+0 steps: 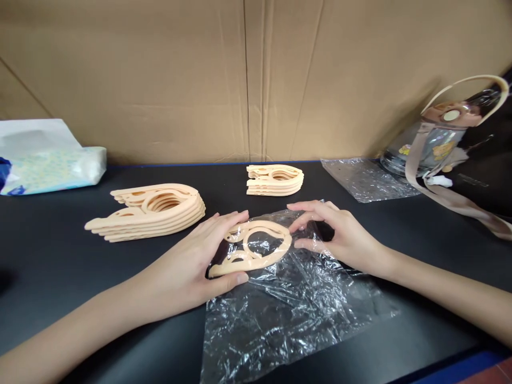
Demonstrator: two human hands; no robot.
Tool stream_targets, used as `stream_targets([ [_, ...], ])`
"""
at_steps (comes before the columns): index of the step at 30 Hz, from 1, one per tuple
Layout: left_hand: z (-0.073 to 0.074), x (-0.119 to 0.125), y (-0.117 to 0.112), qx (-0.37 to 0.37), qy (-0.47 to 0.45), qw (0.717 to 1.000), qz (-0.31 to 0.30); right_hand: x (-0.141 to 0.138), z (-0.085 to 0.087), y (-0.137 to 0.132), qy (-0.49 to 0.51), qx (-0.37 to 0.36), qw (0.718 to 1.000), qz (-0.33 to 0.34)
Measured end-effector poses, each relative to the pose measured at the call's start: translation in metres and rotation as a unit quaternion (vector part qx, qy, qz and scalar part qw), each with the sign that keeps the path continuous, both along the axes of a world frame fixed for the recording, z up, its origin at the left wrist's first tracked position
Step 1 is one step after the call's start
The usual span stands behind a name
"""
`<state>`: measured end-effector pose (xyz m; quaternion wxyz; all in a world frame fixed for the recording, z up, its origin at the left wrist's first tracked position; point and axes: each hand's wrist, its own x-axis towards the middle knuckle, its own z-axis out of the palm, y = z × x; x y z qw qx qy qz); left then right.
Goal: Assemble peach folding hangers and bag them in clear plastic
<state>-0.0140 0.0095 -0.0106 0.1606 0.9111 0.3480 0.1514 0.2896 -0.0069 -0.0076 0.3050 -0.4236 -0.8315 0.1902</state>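
At the far left of the black desk [48, 240] I see a soft tissue pack [52, 169] with a white sheet rising from it. Just right and nearer lies a stack of beige folding hangers [176, 220]. The left hand [196, 256] comes next, its grip spread around a folded hanger [268, 261], fingers along the far edge and thumb along the near one. That hanger lies mid-desk, at the clear plastic bag [288, 325]; I can't tell whether it is inside. Beyond it, on the far side, sits a smaller hanger stack [294, 178]. The right hand [340, 232] curls by the hanger's right end; I can't tell whether its grip pinches the film. Farther right, a second plastic bag [360, 178] lies flat beside a clear bottle [438, 144] with a handle and strap.
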Motion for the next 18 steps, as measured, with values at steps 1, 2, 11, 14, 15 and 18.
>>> stream_targets([
  [1,0.0003,-0.0002,0.0000,0.002,0.002,1.000,-0.002,0.0006,0.0005,-0.0004,0.003,-0.005,1.000,0.006],
  [2,0.0006,-0.0005,-0.0001,0.004,0.005,1.000,-0.003,0.0013,0.0011,-0.0006,0.006,-0.013,1.000,0.010],
  [11,0.0067,0.0007,-0.0031,0.046,0.047,0.998,0.001,0.0043,0.0056,-0.0033,0.012,-0.055,0.998,0.005],
  [14,0.0073,0.0008,-0.0049,0.053,0.061,0.997,0.002,0.0048,0.0077,-0.0037,0.014,-0.062,0.998,0.000],
  [15,0.0073,0.0012,-0.0058,0.050,0.057,0.997,0.008,0.0050,0.0083,-0.0036,0.017,-0.062,0.998,-0.002],
  [18,0.0067,0.0033,-0.0088,0.043,0.033,0.998,0.037,0.0061,0.0097,-0.0034,0.027,-0.059,0.998,-0.013],
])
